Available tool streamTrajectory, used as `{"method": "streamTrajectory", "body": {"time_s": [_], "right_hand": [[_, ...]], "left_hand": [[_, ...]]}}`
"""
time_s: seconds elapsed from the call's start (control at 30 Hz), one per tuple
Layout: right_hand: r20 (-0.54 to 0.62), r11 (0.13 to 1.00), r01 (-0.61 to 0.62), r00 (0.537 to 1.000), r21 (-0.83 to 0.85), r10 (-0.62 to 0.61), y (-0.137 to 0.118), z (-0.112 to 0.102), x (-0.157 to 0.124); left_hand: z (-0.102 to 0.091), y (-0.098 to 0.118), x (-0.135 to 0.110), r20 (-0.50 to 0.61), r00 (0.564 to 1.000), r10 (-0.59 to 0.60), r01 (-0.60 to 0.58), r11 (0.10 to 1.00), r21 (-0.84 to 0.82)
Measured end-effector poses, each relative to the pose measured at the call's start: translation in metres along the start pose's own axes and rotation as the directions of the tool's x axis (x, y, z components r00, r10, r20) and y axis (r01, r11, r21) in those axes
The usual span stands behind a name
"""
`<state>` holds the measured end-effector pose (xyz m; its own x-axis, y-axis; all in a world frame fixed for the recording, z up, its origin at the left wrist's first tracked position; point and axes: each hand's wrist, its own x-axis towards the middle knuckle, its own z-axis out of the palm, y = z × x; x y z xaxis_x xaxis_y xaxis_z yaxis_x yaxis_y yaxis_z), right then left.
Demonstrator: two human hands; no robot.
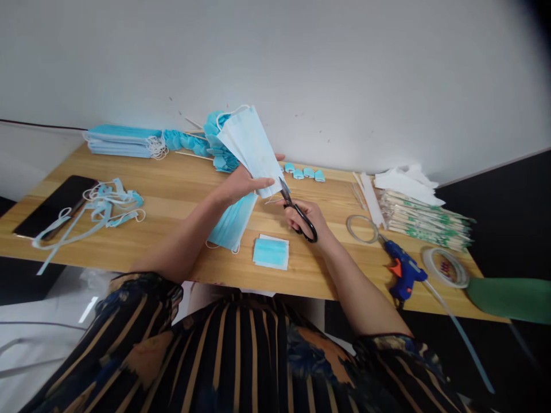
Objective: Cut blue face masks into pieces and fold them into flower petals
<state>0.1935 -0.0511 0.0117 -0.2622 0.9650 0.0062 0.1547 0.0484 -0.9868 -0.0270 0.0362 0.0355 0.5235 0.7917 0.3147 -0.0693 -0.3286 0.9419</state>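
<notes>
My left hand [246,182] grips pale blue face masks [253,143] raised above the table, thumb in front and fingers behind. White ear loops hang at their upper end. In my right hand [307,215] is a pair of black-handled scissors [305,219], its blades meeting the lower right edge of the held masks. Below my left hand another blue face mask [232,223] lies flat on the table. A small cut blue-and-white mask piece [271,252] lies nearer the front edge. Several small folded blue pieces [298,172] sit in rows behind my right hand.
A mask stack [123,140] and blue petal-like flowers [219,140] stand along the wall. Cut strips [105,203] partly cover a dark tablet-like device [51,206] at left. On the right lie a blue glue gun [404,272], tape rolls [445,268] and wrapped sticks [426,221].
</notes>
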Motion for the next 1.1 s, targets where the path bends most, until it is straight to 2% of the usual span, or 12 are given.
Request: {"method": "streamTrajectory", "body": {"time_s": [0.7,1.1], "right_hand": [[-0.031,0.999,-0.043,0.999,-0.018,0.042,-0.007,0.001,-0.003],[-0.059,0.996,-0.077,0.995,-0.037,0.075,-0.010,0.002,-0.003]], "left_hand": [[-0.001,0.000,0.001,-0.006,1.000,0.006,-0.006,1.000,0.021],[0.001,0.000,0.002,-0.062,0.997,-0.041,0.041,0.999,-0.003]]}}
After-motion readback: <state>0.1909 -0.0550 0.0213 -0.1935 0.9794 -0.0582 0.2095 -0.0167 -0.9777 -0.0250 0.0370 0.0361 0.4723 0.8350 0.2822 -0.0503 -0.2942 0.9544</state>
